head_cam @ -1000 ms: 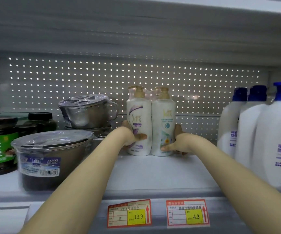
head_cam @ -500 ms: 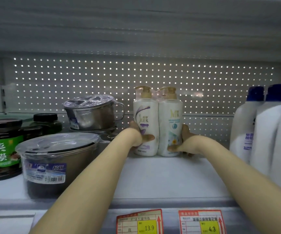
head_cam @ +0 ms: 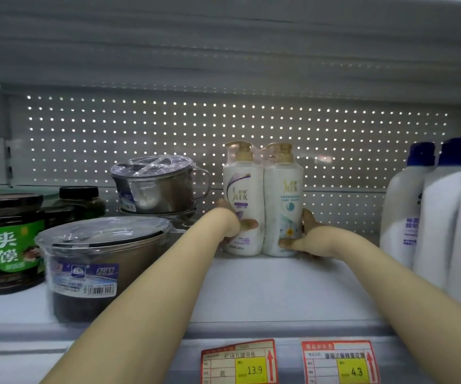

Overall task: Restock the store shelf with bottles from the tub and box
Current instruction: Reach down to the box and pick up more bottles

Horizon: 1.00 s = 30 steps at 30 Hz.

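Touching, upright, far back on the shelf (head_cam: 265,289): purple-label pump bottle (head_cam: 242,200) and flower-label pump bottle (head_cam: 282,200).
My left hand (head_cam: 230,225) curls round the purple one, thumb across its front; my right hand (head_cam: 308,239) curls round the flower one, low down. A wrapped steel pot (head_cam: 104,259) sits left, blue-capped white bottles (head_cam: 429,212) right.

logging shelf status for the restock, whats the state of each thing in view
purple-label bottle: upright on the shelf, pump on, gripped by left hand
flower-label bottle: upright, touching the purple one, gripped by right hand
front pot: lid on, plastic-wrapped
handled pot: lid on, plastic-wrapped
green-label jar: upright, lid on
blue-capped bottles: upright, capped
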### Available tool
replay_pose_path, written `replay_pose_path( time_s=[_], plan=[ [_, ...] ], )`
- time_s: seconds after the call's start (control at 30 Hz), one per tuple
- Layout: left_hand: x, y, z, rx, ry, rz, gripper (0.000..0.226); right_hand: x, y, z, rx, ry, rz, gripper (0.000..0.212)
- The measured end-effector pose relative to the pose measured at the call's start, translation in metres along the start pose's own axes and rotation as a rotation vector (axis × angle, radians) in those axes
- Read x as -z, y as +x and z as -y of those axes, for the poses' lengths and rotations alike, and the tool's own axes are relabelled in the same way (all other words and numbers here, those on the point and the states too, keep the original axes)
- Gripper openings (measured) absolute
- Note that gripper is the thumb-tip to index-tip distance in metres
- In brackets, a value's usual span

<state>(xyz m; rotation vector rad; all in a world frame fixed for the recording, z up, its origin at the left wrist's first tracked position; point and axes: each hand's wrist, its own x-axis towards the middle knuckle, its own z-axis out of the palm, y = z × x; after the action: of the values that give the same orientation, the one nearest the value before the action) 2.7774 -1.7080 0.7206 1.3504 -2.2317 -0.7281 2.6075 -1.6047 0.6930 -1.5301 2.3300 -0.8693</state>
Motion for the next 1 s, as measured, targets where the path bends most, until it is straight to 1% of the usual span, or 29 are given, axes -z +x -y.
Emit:
replay_pose_path(
  time_s=[0.1, 0.17, 0.23, 0.3, 0.33, 0.4, 0.43, 0.5, 0.57, 0.63, 0.67, 0.77, 0.87, 1.0],
  plan=[
    [0.007, -0.018, -0.011, 0.007, 0.146, 0.076, 0.071, 0.006, -0.015, 0.010, -0.013, -0.046, -0.015, 0.089],
    [0.011, -0.035, -0.016, -0.028, 0.166, 0.089, 0.061, 0.015, -0.034, 0.019, 0.000, -0.043, -0.055, 0.087],
    [0.015, -0.057, -0.019, -0.098, 0.120, 0.036, 0.050, 0.025, -0.058, 0.024, 0.066, 0.041, -0.107, 0.082],
    [0.018, -0.080, -0.020, -0.223, 0.005, -0.089, 0.040, 0.031, -0.083, 0.024, 0.161, 0.219, -0.141, 0.071],
    [0.017, -0.094, -0.021, -0.298, -0.091, -0.131, 0.044, 0.032, -0.097, 0.023, 0.203, 0.317, -0.157, 0.065],
    [0.013, -0.125, -0.022, -0.432, -0.268, -0.169, 0.067, 0.033, -0.123, 0.017, 0.261, 0.483, -0.209, 0.062],
    [0.011, -0.143, -0.024, -0.490, -0.341, -0.174, 0.070, 0.032, -0.137, 0.013, 0.282, 0.550, -0.234, 0.063],
    [0.003, -0.177, -0.026, -0.541, -0.482, -0.156, 0.066, 0.031, -0.163, 0.005, 0.324, 0.660, -0.270, 0.060],
    [-0.004, -0.208, -0.026, -0.540, -0.591, -0.153, 0.063, 0.029, -0.188, 0.001, 0.366, 0.771, -0.303, 0.044],
    [-0.015, -0.239, -0.022, -0.534, -0.657, -0.166, 0.058, 0.025, -0.216, -0.003, 0.390, 0.885, -0.328, 0.036],
    [-0.021, -0.251, -0.019, -0.530, -0.694, -0.165, 0.056, 0.022, -0.226, -0.005, 0.405, 0.919, -0.341, 0.036],
    [-0.043, -0.294, -0.007, -0.503, -0.803, -0.161, 0.051, 0.005, -0.267, -0.017, 0.421, 0.973, -0.305, 0.037],
    [-0.063, -0.325, 0.012, -0.488, -0.830, -0.145, 0.050, -0.019, -0.295, -0.028, 0.422, 0.978, -0.306, 0.039],
    [-0.097, -0.372, 0.053, -0.377, -0.867, -0.103, 0.050, -0.067, -0.337, -0.045, 0.374, 1.007, -0.264, 0.036]
  ],
)
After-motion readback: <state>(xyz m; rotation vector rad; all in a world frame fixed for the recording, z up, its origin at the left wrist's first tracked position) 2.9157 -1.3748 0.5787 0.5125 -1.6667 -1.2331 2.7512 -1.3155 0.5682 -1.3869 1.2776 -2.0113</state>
